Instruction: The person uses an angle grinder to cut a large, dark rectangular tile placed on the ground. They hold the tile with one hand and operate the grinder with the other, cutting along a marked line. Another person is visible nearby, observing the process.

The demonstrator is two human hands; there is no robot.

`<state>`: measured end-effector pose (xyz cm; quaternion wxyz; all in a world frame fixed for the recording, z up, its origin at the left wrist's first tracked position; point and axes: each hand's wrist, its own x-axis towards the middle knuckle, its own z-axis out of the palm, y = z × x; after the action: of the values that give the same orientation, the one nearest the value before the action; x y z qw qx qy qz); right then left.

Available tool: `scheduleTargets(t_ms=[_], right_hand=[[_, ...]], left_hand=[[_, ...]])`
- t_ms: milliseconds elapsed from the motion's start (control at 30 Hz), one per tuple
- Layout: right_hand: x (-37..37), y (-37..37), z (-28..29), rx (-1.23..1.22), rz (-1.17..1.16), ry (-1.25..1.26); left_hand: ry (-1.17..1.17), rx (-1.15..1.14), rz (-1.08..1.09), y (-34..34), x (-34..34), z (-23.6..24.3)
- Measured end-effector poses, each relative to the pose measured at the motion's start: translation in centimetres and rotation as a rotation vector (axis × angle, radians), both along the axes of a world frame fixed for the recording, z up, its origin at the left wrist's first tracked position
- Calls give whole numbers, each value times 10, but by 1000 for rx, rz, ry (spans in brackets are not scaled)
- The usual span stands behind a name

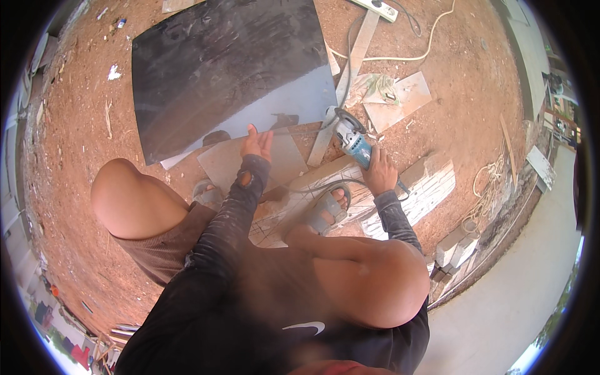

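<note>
My right hand (380,172) is wrapped round the body of a teal and grey angle grinder (357,147). The grinder's head and dark guard point away from me, close to the near right corner of a large glossy black slab (225,69). Palm turned up and fingers apart, my left hand (257,145) is empty beside the slab's near edge; whether it touches the edge I cannot tell. Below the slab's near edge a flat grey tile piece (275,156) shows. A dark cord (322,185) runs across a board between my feet.
A white power strip (379,9) lies at the far right, beside a narrow strip of board (362,47) and a pale cable (400,58). Broken tile (406,103) is right of the slab. Cracked white boards (425,190), tangled string (490,187) and blocks (459,247) lie nearer.
</note>
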<state>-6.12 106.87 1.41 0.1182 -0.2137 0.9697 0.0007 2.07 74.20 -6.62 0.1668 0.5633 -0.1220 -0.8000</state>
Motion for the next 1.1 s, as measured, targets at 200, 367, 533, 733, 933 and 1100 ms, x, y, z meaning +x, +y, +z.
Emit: scheduleTargets(t_ms=[200,367,533,733,933,1100], right_hand=[[0,-1,0,-4,5,-1],[-1,-1,0,-1,8,-7],[-2,-1,0,-1,17,2],[-2,-2,3,2,1,-4],[-1,0,6,13,9,10],[-1,-2,7,-32,35,30]], left_hand=[[-8,-12,9,2,-1,2],[-14,-12,10,2,-2,3],[4,-22,6,2,0,1],[88,-56,0,2,4,-3],[58,-46,-3,2,2,-2],[103,-70,-24,1,4,-1]])
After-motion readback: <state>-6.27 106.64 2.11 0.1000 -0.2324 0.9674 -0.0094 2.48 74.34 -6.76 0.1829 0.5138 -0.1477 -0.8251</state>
